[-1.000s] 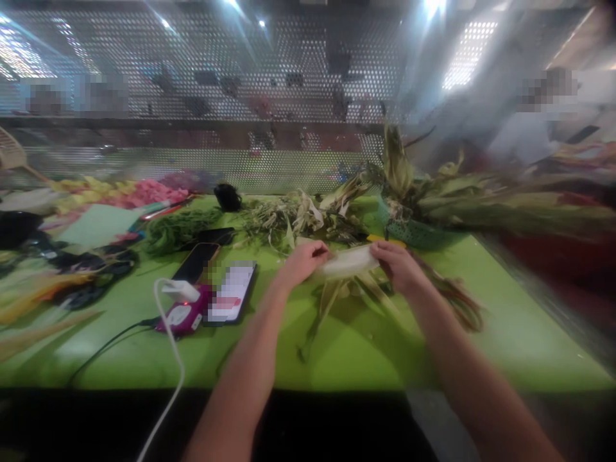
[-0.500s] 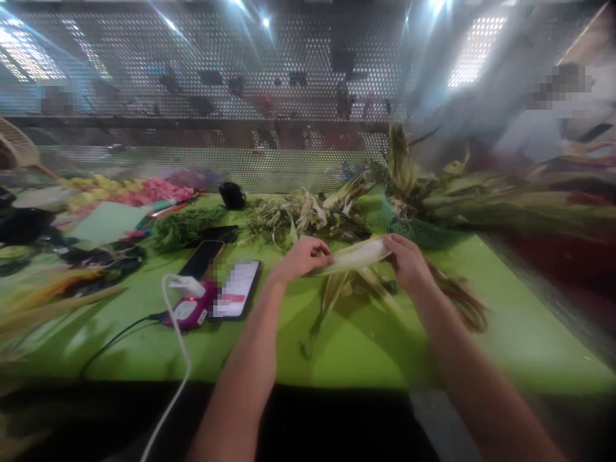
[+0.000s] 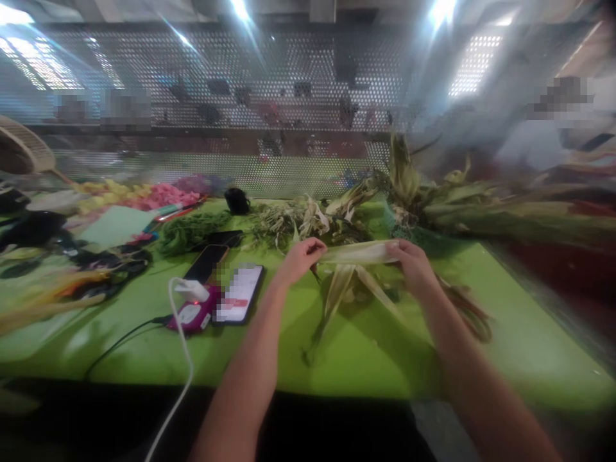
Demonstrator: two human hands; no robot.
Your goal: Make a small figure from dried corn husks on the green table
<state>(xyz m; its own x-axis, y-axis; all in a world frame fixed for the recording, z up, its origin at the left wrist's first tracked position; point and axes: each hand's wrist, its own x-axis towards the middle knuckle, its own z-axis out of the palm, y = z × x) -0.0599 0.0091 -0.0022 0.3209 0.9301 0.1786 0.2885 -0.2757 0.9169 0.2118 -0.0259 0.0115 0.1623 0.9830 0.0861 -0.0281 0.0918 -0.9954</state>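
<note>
A pale corn husk (image 3: 356,253) is stretched level between my two hands, above the green table. My left hand (image 3: 303,258) pinches one end, fingers closed. The other end sits in the closed fingers of my right hand (image 3: 409,256). Beneath the husk, several dry husk strips (image 3: 339,289) lie spread on the table, one with a thin dark tip. Just beyond my hands is a heap of dried husks (image 3: 312,218). Brownish strips (image 3: 469,314) lie by my right forearm and are partly covered by it.
A lit phone (image 3: 240,295), a dark phone (image 3: 206,263) and a purple power adapter (image 3: 192,314) with a white cable lie left of my arm. Green fibre (image 3: 192,231) is farther back. A green basket (image 3: 418,234) of husks stands at right. A person (image 3: 534,138) is beyond.
My left hand has shifted slightly left and the husk now lies nearly level, where before it sloped up to the right. The whole view has shifted slightly down.
</note>
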